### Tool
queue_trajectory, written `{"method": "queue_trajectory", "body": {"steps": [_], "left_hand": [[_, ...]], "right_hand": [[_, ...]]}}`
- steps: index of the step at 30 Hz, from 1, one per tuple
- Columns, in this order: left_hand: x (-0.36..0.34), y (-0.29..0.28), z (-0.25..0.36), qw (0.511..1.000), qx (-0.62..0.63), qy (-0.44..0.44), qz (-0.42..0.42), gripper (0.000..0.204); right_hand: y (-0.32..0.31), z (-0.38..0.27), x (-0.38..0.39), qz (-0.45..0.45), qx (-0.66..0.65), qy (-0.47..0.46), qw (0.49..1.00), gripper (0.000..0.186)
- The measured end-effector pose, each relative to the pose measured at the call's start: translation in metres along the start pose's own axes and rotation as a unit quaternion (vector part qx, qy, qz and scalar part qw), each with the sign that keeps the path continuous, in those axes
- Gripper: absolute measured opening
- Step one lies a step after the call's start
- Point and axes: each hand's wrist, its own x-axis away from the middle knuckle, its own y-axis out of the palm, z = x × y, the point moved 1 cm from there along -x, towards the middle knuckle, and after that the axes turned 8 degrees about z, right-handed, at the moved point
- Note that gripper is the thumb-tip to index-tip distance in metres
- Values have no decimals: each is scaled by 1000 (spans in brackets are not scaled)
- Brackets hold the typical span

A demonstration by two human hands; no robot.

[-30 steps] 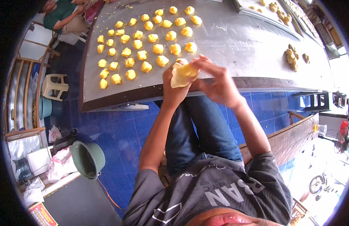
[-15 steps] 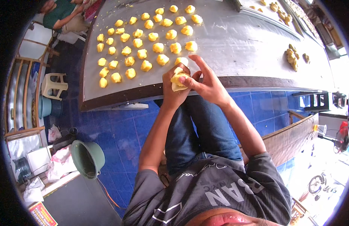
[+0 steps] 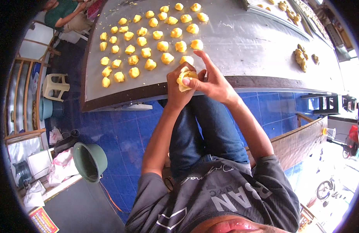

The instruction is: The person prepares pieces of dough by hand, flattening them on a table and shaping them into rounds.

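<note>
The long grey worktable (image 3: 241, 42) filled the upper part of the view, and everything else sat relative to it. Below its near edge lay the blue tiled floor (image 3: 121, 128), with a green bucket (image 3: 89, 161) standing well down from the table's left corner. On the table's left half stood rows of small yellow dough balls (image 3: 148, 39); toward its right end lay a few loose dough scraps (image 3: 301, 58).

Just over the table's near edge, the left hand (image 3: 177, 91) was cupped around a pale yellow dough piece (image 3: 185, 75), fingers curled close about it. The right hand (image 3: 214, 83) pinched the same piece from the side with thumb and bent fingers, its index finger stretched out straight toward the nearest balls.

The piece hung at the table's lip rather than over its surface; a loosened pinch could likely have dropped it to the floor, and too hard a squeeze might have split the wrapping.
</note>
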Motion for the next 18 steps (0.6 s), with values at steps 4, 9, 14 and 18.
{"method": "queue_trajectory", "body": {"steps": [4, 9, 14, 18], "left_hand": [[2, 2, -6, 997, 72, -28, 26, 17], [4, 0, -6, 996, 64, -22, 50, 20], [7, -2, -3, 997, 55, -12, 44, 21], [9, 1, -6, 997, 58, -3, 56, 21]], "right_hand": [[12, -6, -3, 121, 321, -312, 886, 84], [13, 8, 5, 74, 162, -129, 976, 82], [12, 7, 8, 23, 19, 16, 999, 78], [11, 11, 6, 15, 0, 41, 999, 74]]}}
